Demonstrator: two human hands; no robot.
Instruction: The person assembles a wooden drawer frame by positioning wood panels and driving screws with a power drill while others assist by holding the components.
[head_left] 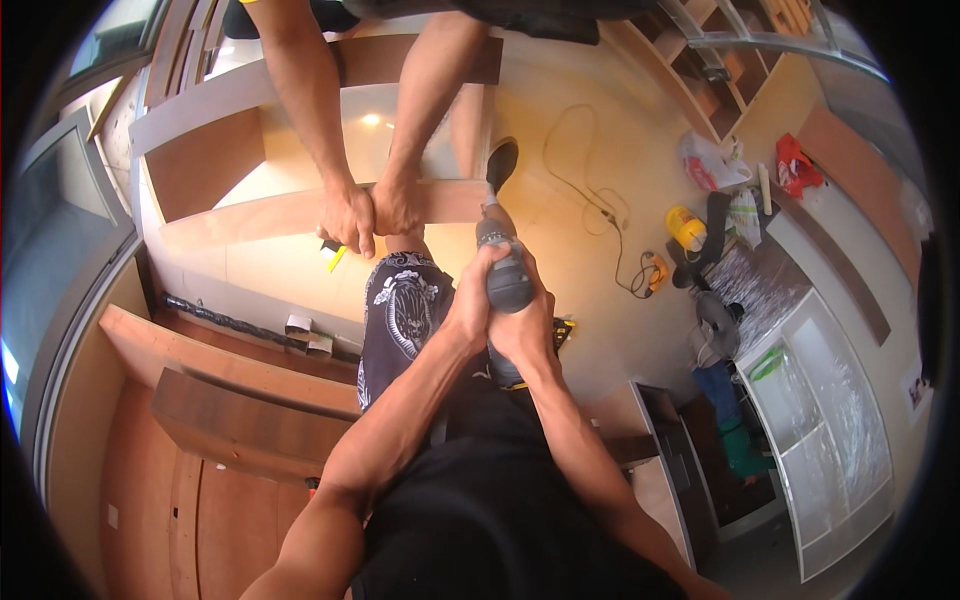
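The left hand (470, 308) and right hand (530, 318) are together, both wrapped around the drill (510, 280), their fingers partly hidden by its body. The drill is in front of the torso, at the right end of a pale board (255, 217); whether the bit (490, 196) touches the wood is too small to tell.

To do this well, I judge, the wrists should hold the drill's body in line with the bit, square to the board's face, with steady pressure and no sideways lean.

The drill points away from the wearer, toward the top of the view and a little left, its rear facing back. Its long axis runs roughly along the forearms and across the board's length.

Farther left, a co-worker's hands (372, 212) grip the board, apart from the bit. Behind it is a wooden frame (207, 170); to the right, a cord (572, 185) and an orange tool (655, 272) lie on the floor (580, 300).
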